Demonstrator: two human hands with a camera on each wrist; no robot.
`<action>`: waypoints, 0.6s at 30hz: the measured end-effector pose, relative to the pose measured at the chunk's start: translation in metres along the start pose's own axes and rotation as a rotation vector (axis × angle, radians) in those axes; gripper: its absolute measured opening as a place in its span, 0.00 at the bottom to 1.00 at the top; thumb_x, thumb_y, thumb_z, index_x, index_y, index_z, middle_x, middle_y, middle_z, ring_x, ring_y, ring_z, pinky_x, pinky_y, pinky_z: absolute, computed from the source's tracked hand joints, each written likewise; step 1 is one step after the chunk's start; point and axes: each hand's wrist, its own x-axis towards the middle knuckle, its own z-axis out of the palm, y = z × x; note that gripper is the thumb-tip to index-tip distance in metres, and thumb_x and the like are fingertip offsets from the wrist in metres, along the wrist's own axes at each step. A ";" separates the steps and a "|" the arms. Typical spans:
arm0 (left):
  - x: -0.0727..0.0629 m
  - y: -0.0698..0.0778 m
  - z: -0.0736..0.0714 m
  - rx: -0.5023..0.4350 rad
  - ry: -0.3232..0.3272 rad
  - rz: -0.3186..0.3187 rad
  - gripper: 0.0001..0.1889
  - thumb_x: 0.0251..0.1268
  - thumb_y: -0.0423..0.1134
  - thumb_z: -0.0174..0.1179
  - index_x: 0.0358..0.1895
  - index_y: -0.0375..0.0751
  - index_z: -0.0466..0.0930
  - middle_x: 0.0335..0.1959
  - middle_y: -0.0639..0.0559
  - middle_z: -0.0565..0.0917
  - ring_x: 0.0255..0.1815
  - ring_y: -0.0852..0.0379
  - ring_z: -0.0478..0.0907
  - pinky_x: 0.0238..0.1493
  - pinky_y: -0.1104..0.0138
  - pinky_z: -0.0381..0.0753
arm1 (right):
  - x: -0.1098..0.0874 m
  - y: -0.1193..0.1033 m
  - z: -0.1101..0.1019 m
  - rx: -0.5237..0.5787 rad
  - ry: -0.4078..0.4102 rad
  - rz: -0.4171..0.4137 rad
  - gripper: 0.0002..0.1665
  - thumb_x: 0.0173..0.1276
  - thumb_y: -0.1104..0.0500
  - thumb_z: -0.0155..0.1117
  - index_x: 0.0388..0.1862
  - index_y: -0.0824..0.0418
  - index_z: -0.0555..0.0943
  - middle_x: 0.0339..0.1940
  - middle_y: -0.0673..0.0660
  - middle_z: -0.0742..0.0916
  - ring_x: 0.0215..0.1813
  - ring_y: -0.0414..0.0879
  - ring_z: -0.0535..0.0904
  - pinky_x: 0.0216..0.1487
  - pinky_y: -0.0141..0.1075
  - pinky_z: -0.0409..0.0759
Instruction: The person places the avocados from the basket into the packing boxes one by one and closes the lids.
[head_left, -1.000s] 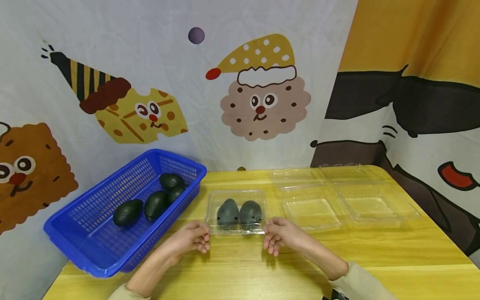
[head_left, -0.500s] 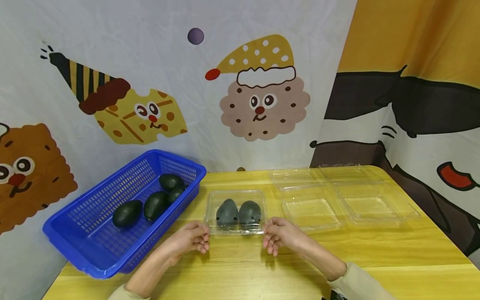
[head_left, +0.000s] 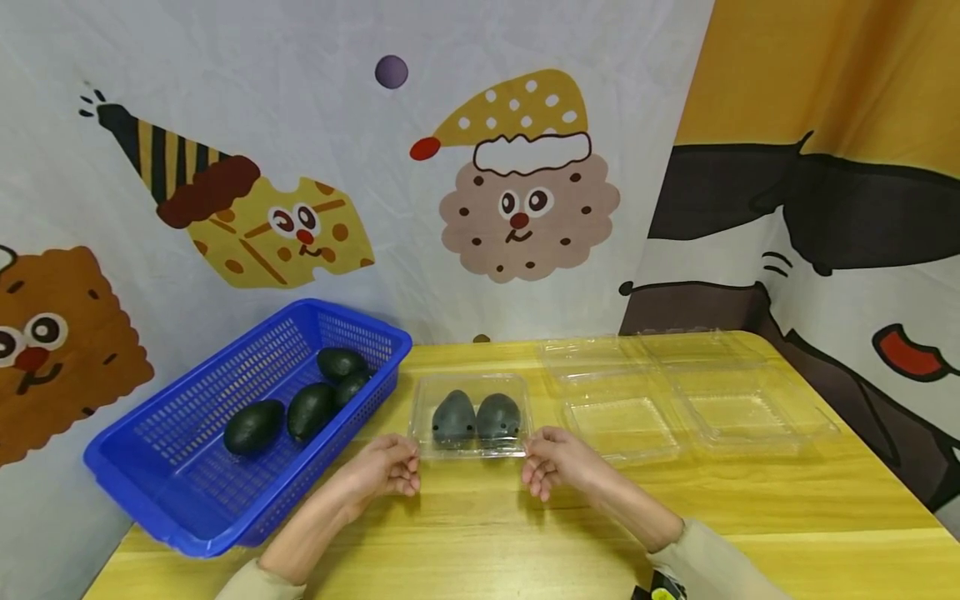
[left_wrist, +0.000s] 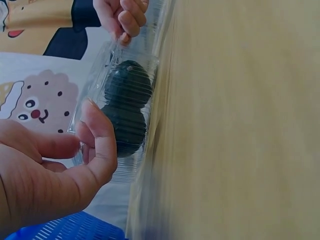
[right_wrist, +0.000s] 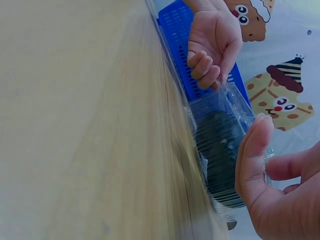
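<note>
A clear plastic clamshell container [head_left: 471,382] stands mid-table with its lid over two dark green avocados, a left one [head_left: 453,418] and a right one [head_left: 498,418]. My left hand [head_left: 384,468] pinches the near left corner of its rim between thumb and index finger. At the near right corner, my right hand [head_left: 561,463] pinches the rim in the same manner. In the left wrist view, the avocados [left_wrist: 126,85] show through the ribbed container wall. The right wrist view shows the thumb and fingers of my right hand [right_wrist: 282,185] at the container's edge.
To the left stands a blue plastic basket [head_left: 176,425] with several avocados [head_left: 255,427] in it. Open clear clamshell containers [head_left: 622,425] lie on the right of the wooden table [head_left: 480,550]. A cartoon-printed cloth [head_left: 330,100] hangs behind.
Both hands and the clamshell container have shifted slightly away from me, toward the back cloth, in the last half second. The grip on both corners is unchanged.
</note>
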 end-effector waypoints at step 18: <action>0.022 0.006 0.001 -0.005 0.059 -0.006 0.10 0.81 0.32 0.39 0.43 0.28 0.67 0.29 0.50 0.74 0.28 0.59 0.78 0.32 0.70 0.81 | 0.019 -0.001 0.005 0.054 0.111 -0.027 0.15 0.81 0.61 0.43 0.51 0.76 0.65 0.31 0.58 0.83 0.28 0.44 0.79 0.31 0.33 0.83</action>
